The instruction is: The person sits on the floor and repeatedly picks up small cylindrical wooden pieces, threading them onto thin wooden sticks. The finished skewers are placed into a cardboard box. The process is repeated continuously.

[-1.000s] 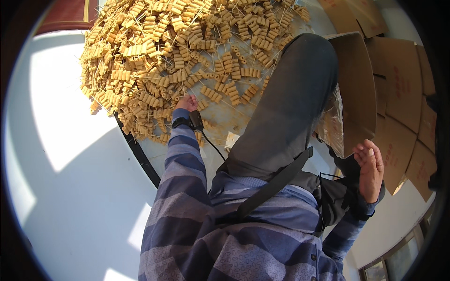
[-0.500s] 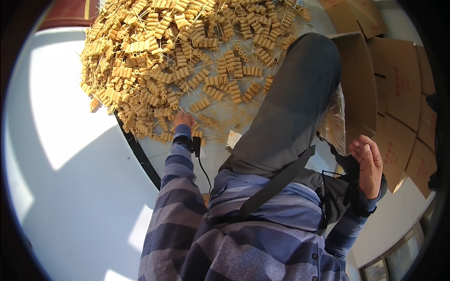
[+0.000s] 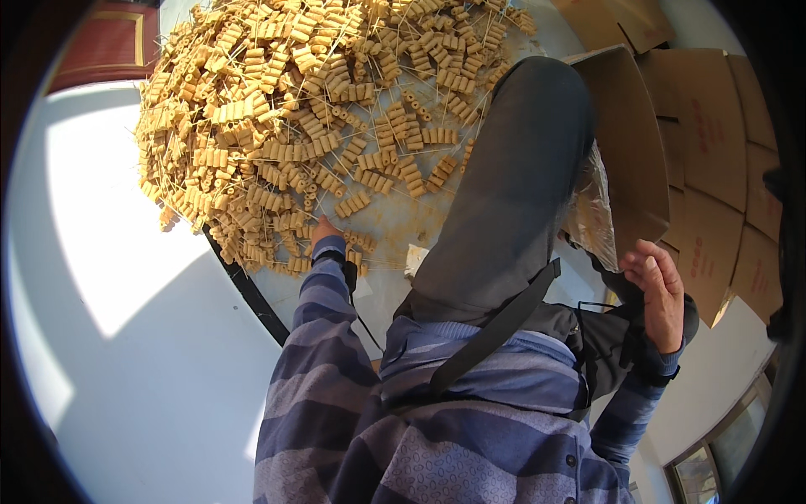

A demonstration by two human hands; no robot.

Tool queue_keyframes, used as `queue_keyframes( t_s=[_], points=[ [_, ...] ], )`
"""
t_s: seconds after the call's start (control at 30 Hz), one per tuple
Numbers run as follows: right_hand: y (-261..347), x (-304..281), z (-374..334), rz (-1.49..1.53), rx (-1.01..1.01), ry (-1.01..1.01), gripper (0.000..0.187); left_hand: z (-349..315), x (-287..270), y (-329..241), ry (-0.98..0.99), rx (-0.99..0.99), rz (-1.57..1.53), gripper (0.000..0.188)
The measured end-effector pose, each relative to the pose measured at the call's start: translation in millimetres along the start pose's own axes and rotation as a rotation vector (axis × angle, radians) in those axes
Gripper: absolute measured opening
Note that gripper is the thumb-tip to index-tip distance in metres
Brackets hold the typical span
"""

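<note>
A large pile of tan, ridged food rolls on thin sticks (image 3: 252, 109) spreads over a pale surface (image 3: 403, 210). My left hand (image 3: 324, 228) reaches in at the near edge of the pile, among several skewers. Its fingers are mostly hidden, and whether they grip a stick is not visible. Off to the right, my right hand (image 3: 662, 298) is raised with its palm turned inward and its fingers extended, slightly bent. Nothing shows in it. Beside it stands an open cardboard box (image 3: 625, 126) with a clear plastic liner (image 3: 594, 214) hanging out.
My bent leg in dark trousers (image 3: 512, 185) lies between the pile and the box. Flattened brown cartons (image 3: 714, 168) cover the right side. A black cable (image 3: 368, 332) runs from my left wrist. A small pale scrap (image 3: 415, 259) lies by my thigh.
The view has shifted a little, so the pile sits slightly further left. My left hand has pushed slightly further in among the skewers. My right hand stays almost the same.
</note>
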State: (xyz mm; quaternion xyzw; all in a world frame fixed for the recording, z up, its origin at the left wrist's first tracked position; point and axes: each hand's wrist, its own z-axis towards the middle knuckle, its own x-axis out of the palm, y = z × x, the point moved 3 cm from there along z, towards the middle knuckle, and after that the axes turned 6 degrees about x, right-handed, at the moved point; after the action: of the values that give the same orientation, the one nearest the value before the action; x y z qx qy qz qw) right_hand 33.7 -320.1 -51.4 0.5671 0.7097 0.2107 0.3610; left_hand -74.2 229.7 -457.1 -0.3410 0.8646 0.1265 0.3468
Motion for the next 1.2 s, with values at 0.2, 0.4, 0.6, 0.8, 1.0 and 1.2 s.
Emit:
queue_keyframes(
  t_s=[0.2, 0.4, 0.6, 0.8, 1.0, 1.2],
  points=[
    [-1.5, -3.0, -4.3, -0.02, 0.035, -0.03, 0.033, 17.2, 11.8, -0.4, 0.045, -0.015, -0.003, 0.052],
    [-0.3, -0.4, 1.6, 0.036, 0.026, -0.013, 0.032, 34.5, 23.6, -6.9, 0.09, 0.182, 0.135, 0.049],
    [15.7, 19.7, 9.9, 0.06, -0.062, 0.1, 0.031, -13.1, -35.8, -5.8, 0.283, 0.224, -0.203, 0.042],
    [48.2, 61.1, 1.1, 0.047, -0.182, 0.2, 0.03, -74.8, -112.1, -23.1, 0.35, 0.232, -1.119, 0.027],
    [69.3, 113.3, -11.9, -0.031, -0.257, 0.447, 0.029, -125.7, -157.6, -56.4, 0.402, 0.338, -1.822, 0.017],
    [77.3, 162.5, -25.7, -0.305, -0.473, 0.461, 0.024, -185.2, -184.0, -121.0, 0.392, 0.561, -1.718, 0.028]
  ],
)
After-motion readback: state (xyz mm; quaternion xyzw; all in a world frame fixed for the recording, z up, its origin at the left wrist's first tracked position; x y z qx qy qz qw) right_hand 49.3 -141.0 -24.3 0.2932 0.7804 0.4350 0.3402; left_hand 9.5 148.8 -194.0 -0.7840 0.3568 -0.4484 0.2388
